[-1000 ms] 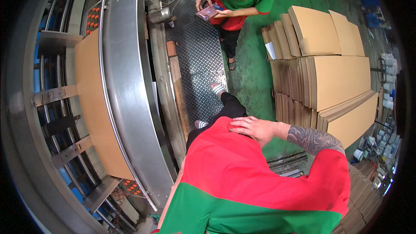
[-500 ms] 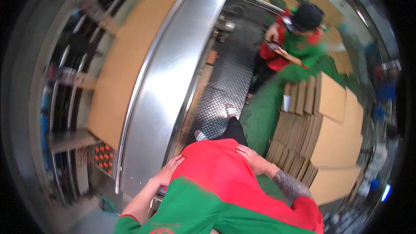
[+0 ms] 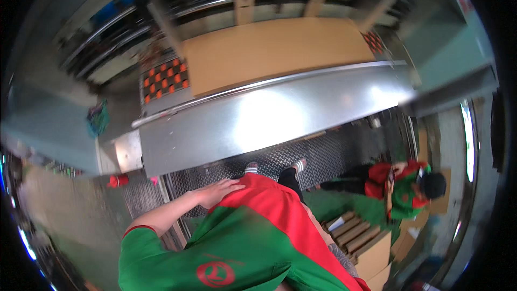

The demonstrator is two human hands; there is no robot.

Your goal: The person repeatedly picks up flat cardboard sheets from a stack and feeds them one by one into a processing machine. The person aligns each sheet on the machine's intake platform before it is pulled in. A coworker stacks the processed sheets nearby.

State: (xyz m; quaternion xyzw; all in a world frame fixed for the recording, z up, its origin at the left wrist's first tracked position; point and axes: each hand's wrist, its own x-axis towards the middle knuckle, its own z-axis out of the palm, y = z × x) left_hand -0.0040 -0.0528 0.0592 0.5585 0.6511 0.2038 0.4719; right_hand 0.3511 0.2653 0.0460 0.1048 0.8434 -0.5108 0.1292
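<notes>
My left hand [image 3: 219,193] rests on the red front of my shirt [image 3: 264,196] near the waist, its fingers stretched out flat and holding nothing. On the other side of my body, my right hand [image 3: 318,228] is mostly hidden by the shirt. Only a strip of it and the tattooed forearm show, and its fingers cannot be made out. Ahead of me runs a long shiny metal ledge [image 3: 215,132], apart from both hands. Behind the ledge a wide brown cardboard sheet [image 3: 274,51] lies on a machine bed with orange rollers [image 3: 166,79].
Underfoot is a dark tread-plate platform [image 3: 328,153]. Stacked cardboard bundles [image 3: 371,248] stand close on my right. Beyond them a co-worker [image 3: 406,191] in red and green holds a small dark object. Metal bars [image 3: 204,5] cross the machine above the sheet.
My view has swung left, so the ledge and sheet now stretch across ahead of me. My left hand stays at the waist; my right hand has become mostly hidden behind the shirt.
</notes>
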